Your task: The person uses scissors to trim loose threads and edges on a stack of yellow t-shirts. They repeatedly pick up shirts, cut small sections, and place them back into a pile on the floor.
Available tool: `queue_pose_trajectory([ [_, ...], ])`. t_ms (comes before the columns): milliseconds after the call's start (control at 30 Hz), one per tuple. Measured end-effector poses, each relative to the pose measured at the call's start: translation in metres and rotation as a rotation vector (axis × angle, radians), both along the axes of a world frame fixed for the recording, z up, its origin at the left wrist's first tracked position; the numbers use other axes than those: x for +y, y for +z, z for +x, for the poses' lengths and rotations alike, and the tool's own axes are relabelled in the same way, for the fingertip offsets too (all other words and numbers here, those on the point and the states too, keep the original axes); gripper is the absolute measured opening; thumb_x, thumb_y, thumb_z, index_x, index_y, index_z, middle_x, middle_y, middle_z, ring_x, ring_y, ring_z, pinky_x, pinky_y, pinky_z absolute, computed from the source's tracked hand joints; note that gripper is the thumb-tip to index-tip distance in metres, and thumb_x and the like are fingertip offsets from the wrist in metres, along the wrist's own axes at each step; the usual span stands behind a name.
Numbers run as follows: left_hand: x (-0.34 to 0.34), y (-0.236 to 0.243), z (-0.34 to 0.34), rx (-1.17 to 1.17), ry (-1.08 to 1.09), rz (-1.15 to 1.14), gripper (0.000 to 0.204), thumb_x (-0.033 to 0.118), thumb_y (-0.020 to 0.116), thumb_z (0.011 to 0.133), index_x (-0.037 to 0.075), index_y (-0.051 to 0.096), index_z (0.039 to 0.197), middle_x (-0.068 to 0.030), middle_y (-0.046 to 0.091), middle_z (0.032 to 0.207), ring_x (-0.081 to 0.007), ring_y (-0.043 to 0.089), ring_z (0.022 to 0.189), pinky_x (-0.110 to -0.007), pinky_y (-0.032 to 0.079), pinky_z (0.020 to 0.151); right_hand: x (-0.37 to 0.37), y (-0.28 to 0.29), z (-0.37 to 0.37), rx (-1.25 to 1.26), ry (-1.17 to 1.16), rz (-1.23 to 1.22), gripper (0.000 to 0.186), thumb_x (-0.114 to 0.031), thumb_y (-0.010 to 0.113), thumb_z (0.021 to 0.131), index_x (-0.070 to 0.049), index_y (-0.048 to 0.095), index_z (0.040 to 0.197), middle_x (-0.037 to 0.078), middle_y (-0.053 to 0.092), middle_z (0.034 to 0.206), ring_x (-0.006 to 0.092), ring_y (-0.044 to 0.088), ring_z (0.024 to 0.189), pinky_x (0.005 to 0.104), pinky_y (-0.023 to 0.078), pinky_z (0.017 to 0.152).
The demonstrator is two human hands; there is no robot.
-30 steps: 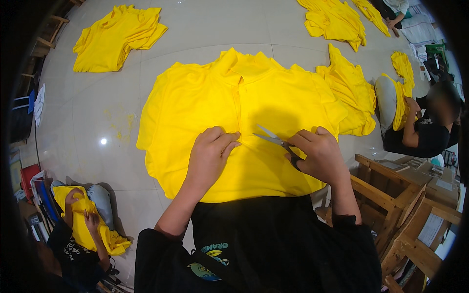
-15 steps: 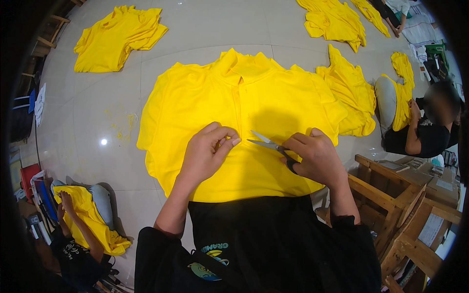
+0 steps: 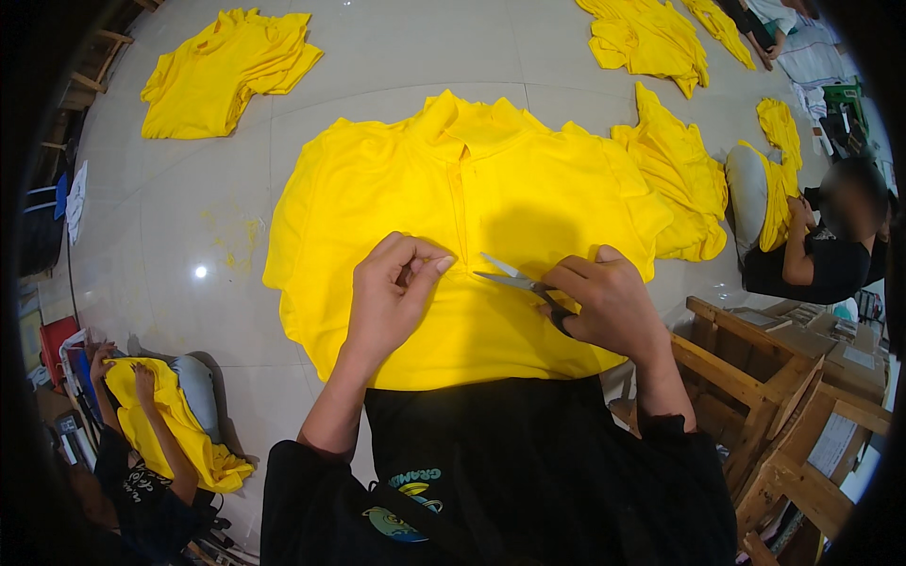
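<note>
A yellow collared shirt (image 3: 377, 189) lies spread in front of me, its collar pointing away and its front placket running down the middle. Just left of the placket's lower end, my left hand (image 3: 389, 292) is closed in a pinch over the fabric; whatever sits between thumb and finger is too small to make out. My right hand (image 3: 604, 302) grips a pair of scissors (image 3: 525, 282) by the dark handles. The blades are parted and point left toward the placket's lower end, a short way from my left fingertips.
More yellow shirts (image 3: 222, 75) lie on the tiled floor (image 3: 377, 57), at far left and far right. One person (image 3: 802, 236) sits at right and another (image 3: 151, 472) at lower left, each with yellow cloth. A wooden frame (image 3: 736, 368) with cardboard boxes stands close at right.
My left hand has shifted slightly left, away from the placket. The scissors have moved slightly left, still parted. At lower left, the other person's hands have moved apart over the cloth.
</note>
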State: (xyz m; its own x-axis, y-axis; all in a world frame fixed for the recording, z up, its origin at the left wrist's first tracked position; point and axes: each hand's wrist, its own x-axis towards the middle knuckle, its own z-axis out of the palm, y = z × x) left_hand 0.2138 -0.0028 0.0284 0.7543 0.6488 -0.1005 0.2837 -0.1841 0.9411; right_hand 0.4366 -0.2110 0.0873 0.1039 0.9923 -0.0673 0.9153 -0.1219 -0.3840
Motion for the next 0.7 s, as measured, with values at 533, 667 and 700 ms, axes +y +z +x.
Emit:
queue_pose_trajectory([
  [533,-0.006,0.001,0.002,-0.077,-0.009,-0.108,0.011,0.01,0.083,0.104,0.0,0.08,0.103,0.0011,0.059,0.087,-0.0078,0.048,0.076,-0.026,0.039,0.067,0.018,-0.006,-0.009,-0.111,0.082,0.004,0.018,-0.016,0.084,0.09,-0.012,0.073,0.104,0.004,0.071,0.089,0.0244,0.067,0.073,0.038,0.048,0.073],
  [667,-0.006,0.001,0.003,-0.089,-0.011,-0.113,0.01,0.009,0.084,0.103,0.0,0.08,0.103,-0.001,0.058,0.083,-0.0093,0.049,0.073,-0.027,0.04,0.066,0.022,-0.009,-0.011,-0.129,0.09,0.009,0.016,-0.015,0.082,0.092,-0.011,0.073,0.104,0.004,0.07,0.087,0.0248,0.067,0.071,0.0385,0.048,0.072],
  [700,-0.006,0.001,0.002,-0.09,-0.014,-0.128,0.01,0.01,0.084,0.103,0.0,0.08,0.104,-0.0003,0.058,0.085,-0.009,0.048,0.075,-0.026,0.039,0.067,0.023,-0.008,-0.011,-0.13,0.09,0.01,0.015,-0.014,0.082,0.092,-0.011,0.072,0.104,0.004,0.07,0.087,0.025,0.067,0.071,0.0386,0.048,0.071],
])
